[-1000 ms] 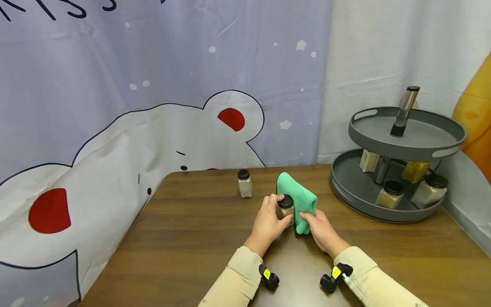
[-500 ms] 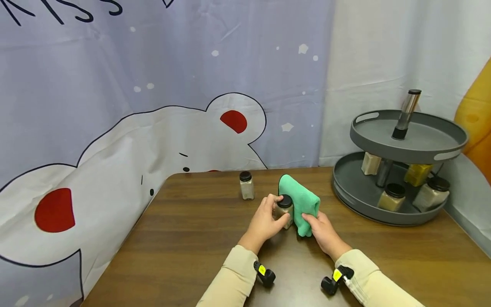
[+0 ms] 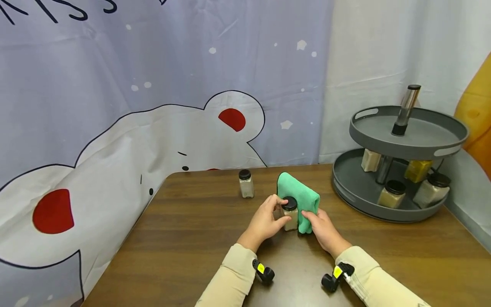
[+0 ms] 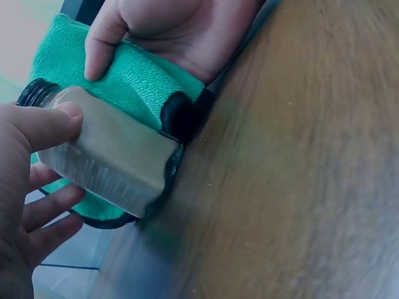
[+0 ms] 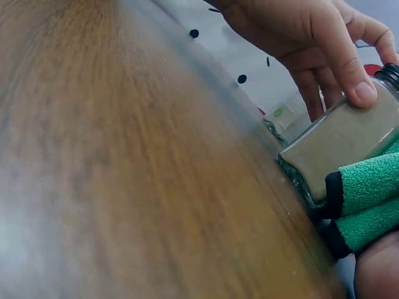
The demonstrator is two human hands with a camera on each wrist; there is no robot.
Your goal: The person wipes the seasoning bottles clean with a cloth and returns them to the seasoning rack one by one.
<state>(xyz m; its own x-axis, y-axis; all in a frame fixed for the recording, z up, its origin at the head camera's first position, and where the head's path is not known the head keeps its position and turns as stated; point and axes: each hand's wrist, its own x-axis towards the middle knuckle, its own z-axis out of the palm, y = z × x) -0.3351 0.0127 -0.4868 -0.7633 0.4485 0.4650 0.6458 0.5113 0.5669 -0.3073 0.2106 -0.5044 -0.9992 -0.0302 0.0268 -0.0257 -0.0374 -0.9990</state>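
Note:
A square glass spice jar with a black lid and pale beige powder stands upright on the wooden table. My left hand holds it from the left, with the thumb on its near side and a finger at the lid. In the left wrist view the thumb presses the jar near its neck. My right hand grips a folded green cloth with dark edging, thumb on top. The cloth lies against the jar's right and far side. In the right wrist view, the cloth covers part of the jar.
Another black-lidded jar stands farther back on the table. At the right is a two-tier grey turntable rack with several jars on its lower tier. A printed curtain hangs behind the table's back edge.
The jar in my left hand has shifted slightly right, closer against the cloth. My right hand keeps its hold on the cloth in nearly the same place. The head view has tilted a little.

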